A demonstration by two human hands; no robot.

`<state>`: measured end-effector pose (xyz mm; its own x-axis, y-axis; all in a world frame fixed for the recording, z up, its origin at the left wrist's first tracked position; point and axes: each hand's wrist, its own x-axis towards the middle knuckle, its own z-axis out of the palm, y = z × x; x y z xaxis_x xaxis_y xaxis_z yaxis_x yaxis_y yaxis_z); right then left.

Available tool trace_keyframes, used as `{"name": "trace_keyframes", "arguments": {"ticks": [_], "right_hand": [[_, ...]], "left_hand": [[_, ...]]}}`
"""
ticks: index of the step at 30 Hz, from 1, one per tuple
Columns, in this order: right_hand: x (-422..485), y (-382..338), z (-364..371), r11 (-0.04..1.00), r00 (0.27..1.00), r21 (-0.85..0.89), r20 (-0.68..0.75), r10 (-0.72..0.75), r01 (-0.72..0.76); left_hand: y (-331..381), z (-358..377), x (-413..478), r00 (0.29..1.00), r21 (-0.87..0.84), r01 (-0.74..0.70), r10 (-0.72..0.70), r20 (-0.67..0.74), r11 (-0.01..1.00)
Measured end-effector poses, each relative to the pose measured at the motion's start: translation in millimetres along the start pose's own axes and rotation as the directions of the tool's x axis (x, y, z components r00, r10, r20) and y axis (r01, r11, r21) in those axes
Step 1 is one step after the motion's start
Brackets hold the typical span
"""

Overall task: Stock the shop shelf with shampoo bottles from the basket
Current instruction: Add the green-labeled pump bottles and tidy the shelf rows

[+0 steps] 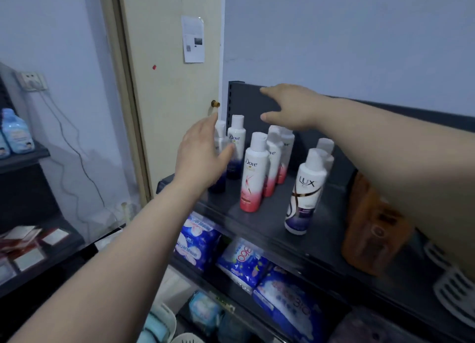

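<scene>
Above the shelf (259,224), left hand (203,154) and right hand (290,106) spread empty fingers (268,90) by Dove bottles (253,173); gentle nudges should prevent topples

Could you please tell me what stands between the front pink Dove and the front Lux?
Only bare shelf, in the head view.

1. We see both arms bare: the left forearm (115,252) and the right forearm (385,147) show uncovered skin right to the frame edges.
2. The left hand (203,149) and the right hand (290,106) are bare as well, backs and fingers uncovered.
3. We find the fingertips blurred, so we cannot tell nails or finer marks.
</scene>
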<state>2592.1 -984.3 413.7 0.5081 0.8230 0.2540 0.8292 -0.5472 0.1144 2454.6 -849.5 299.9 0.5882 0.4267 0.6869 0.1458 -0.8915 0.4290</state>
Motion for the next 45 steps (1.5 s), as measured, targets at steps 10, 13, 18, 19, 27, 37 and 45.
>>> {"name": "trace_keyframes", "arguments": {"ticks": [10,13,18,19,27,37,45], "right_hand": [[-168,24,-21,0.999,0.977,-0.018,-0.212,0.037,-0.042],[-222,34,-21,0.997,0.959,0.022,-0.275,0.072,-0.069],[-311,45,-20,0.99,0.936,0.062,-0.321,0.141,-0.128],[-329,47,-19,0.986,0.933,0.059,-0.317,0.169,-0.158],[-449,46,-4,0.871,0.844,-0.006,-0.247,0.475,-0.492],[-601,0,39,0.635,0.632,-0.057,-0.199,0.749,-0.77],[-716,-24,42,0.462,0.467,-0.071,-0.165,0.869,-0.884]], "left_hand": [[105,-25,-62,0.992,0.098,-0.105,0.097,0.082,0.99],[135,-24,-87,0.989,0.081,-0.123,0.115,0.099,0.989],[179,-13,-121,0.969,0.027,-0.211,0.205,0.137,0.977],[188,-10,-126,0.961,-0.002,-0.235,0.233,0.148,0.972],[265,23,-177,0.865,-0.246,-0.373,0.431,0.259,0.895],[325,57,-282,0.665,-0.509,-0.436,0.647,0.373,0.742],[388,56,-369,0.543,-0.611,-0.412,0.721,0.43,0.676]]}}
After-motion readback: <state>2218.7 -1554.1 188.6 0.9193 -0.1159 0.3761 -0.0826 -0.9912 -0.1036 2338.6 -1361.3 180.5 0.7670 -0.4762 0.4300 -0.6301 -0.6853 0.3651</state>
